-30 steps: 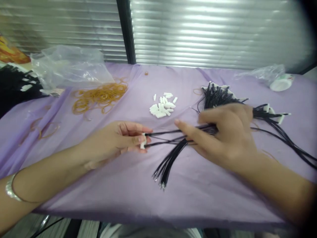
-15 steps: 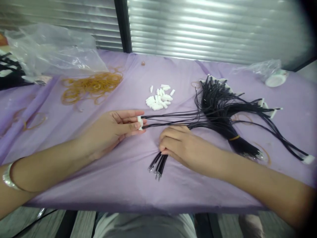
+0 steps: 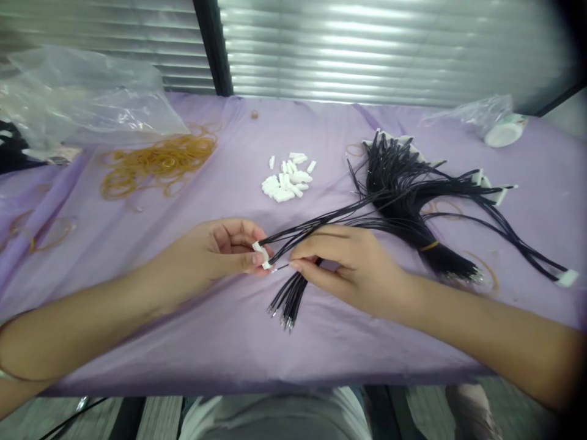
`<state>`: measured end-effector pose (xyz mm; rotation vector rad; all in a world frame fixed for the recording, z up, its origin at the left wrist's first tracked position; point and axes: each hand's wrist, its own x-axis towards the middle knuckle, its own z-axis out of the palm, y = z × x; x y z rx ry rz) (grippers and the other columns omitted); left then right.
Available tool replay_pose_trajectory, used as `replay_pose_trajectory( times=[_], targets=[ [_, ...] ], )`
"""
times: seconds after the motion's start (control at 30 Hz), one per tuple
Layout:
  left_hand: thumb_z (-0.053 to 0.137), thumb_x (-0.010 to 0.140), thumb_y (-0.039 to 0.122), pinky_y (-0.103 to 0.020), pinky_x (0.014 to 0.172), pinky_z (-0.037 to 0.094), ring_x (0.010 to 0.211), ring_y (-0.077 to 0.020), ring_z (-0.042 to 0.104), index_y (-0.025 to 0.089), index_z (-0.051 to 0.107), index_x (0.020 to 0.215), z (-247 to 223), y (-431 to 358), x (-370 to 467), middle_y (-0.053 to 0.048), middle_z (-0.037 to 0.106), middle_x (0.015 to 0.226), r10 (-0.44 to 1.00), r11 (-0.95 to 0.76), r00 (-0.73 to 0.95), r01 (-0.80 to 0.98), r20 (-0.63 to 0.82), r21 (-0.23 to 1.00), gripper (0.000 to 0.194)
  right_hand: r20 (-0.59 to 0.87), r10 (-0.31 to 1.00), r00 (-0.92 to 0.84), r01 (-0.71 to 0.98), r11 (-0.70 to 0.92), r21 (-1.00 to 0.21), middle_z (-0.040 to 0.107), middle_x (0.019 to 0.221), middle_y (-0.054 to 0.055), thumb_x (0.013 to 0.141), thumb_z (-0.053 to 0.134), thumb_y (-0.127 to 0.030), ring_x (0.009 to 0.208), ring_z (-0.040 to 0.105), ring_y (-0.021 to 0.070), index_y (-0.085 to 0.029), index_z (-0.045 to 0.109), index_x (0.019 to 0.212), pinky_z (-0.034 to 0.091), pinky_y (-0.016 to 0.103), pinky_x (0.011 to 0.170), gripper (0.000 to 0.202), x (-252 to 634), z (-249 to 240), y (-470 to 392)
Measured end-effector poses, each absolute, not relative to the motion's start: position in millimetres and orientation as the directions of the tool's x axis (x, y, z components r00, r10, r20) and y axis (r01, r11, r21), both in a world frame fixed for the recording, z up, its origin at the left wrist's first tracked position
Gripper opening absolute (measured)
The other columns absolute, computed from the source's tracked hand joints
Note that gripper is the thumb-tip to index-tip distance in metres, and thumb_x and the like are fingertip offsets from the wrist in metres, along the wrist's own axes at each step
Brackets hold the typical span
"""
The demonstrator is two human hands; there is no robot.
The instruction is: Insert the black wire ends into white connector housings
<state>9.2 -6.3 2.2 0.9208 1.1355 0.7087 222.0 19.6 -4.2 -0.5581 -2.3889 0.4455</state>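
Between the thumb and fingers of my left hand [image 3: 233, 250] is a white plastic connector housing [image 3: 262, 254], tilted, with several black wires running from it to the right. My right hand [image 3: 339, 263] pinches a single black wire [image 3: 283, 266] by its end; the bare metal terminal points left, close to the housing's lower end. Whether it touches the housing I cannot tell. Beneath my right hand, a bunch of loose black wires [image 3: 290, 299] lies with metal terminals toward me. Farther right spreads a large bundle of black wires [image 3: 389, 177], partly tied with a rubber band [image 3: 429, 246].
Loose white housings [image 3: 288, 180] lie in a pile beyond my hands. Yellow rubber bands [image 3: 160, 160] are heaped at the left, near a clear plastic bag [image 3: 87, 91]. A white roll [image 3: 505, 131] sits at the back right. Purple cloth [image 3: 206, 342] covers the table.
My left hand has lowered and tilted the housing. My right hand has risen from the loose bunch with one wire pinched, its terminal now near the housing. The view has shifted slightly.
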Motion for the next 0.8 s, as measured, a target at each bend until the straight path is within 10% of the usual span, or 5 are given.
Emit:
replay_pose_trajectory(
  times=[0.8],
  targets=[
    [0.069,0.068,0.013,-0.010,0.061,0.047,0.064,-0.0045,0.061,0.010,0.052,0.085,6.2,-7.5,17.6,0.002,0.064,0.071,0.860,0.454,0.241,0.036,-0.449,0.890,0.025,0.441,0.640,-0.630,0.367,0.745,-0.558,0.051,0.068,-0.004,0.079,0.055,-0.021,0.065,0.039,-0.0083,-0.015,0.065,0.078,0.029,0.002,0.064,0.012,214.7,-13.0,14.6]
  ],
)
